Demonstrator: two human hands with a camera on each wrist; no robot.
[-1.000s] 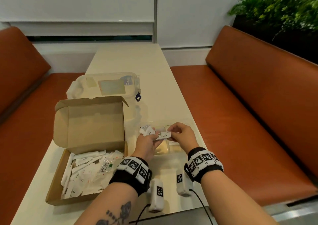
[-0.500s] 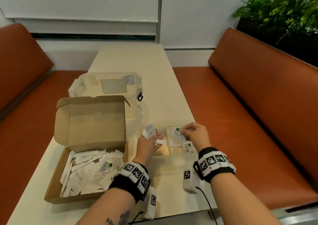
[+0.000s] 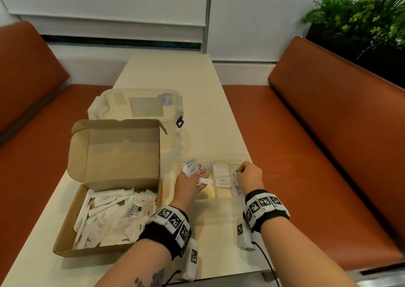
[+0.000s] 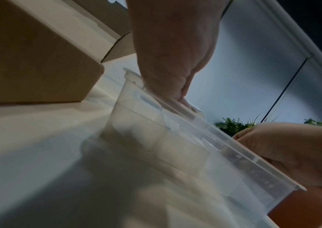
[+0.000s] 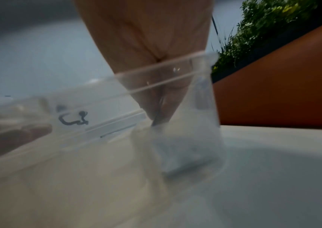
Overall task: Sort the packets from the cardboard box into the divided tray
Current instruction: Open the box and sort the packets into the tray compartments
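An open cardboard box (image 3: 65,238) at the left holds several white packets (image 3: 109,221) and a Stevia packet. The clear divided tray (image 3: 221,195) stands to its right. My left hand (image 3: 194,172) hovers over the tray's left compartment and grips a few white packets (image 3: 191,165) between its fingers. My right hand (image 3: 241,170) reaches into the right compartment and pinches the far end of a long Stevia packet (image 3: 235,180). The middle compartment holds white packets (image 3: 222,179). In the right wrist view my right hand (image 5: 156,46) dips behind the tray's wall (image 5: 97,108), blurred.
A lidded clear plastic container (image 3: 140,107) stands behind the box's raised lid (image 3: 116,148). The cream table (image 3: 175,74) is narrow, and its right edge runs close to the tray. Orange benches (image 3: 328,133) flank both sides. Plants (image 3: 361,17) stand at the far right.
My right hand took a Stevia packet from my left hand, carried it right and lowered it into the tray's right compartment. The left hand stayed over the tray with its other packets.
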